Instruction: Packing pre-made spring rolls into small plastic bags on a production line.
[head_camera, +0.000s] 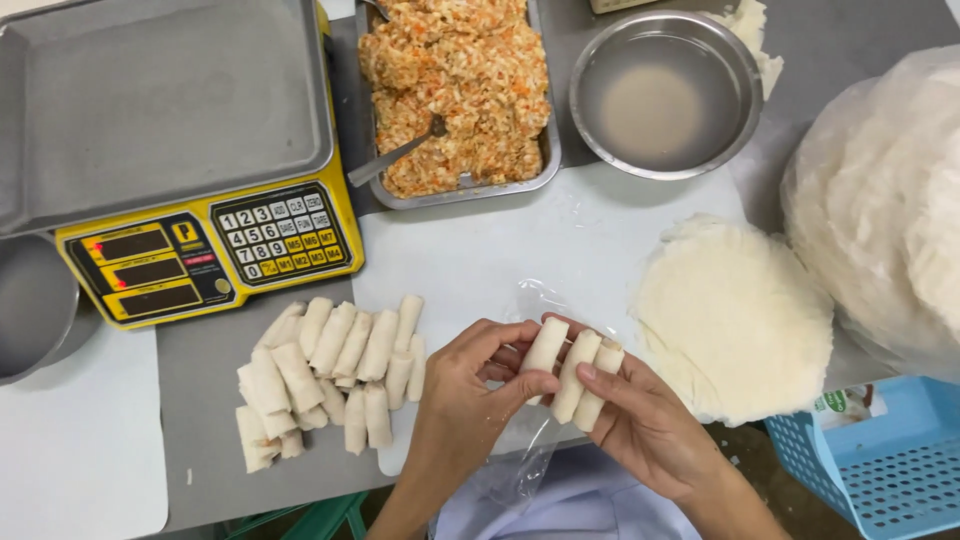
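My left hand (470, 400) and my right hand (640, 420) meet over the table's front edge and together hold three pale rolled spring rolls (572, 368) side by side. The left thumb and fingers pinch the leftmost roll; the right fingers cradle the other two. A clear plastic bag (525, 300) lies crumpled under and behind the hands. To the left rests a pile of several finished rolls (330, 375) on the grey table. A stack of round white wrappers (735, 315) lies to the right of my hands.
A yellow digital scale (200, 250) with a steel pan (160, 90) sits at back left. A steel tray of orange-flecked filling (455, 90) holds a spoon (395, 155). A round steel bowl of cloudy liquid (665, 95), a bagged wrapper stack (890, 200), a blue basket (880, 470).
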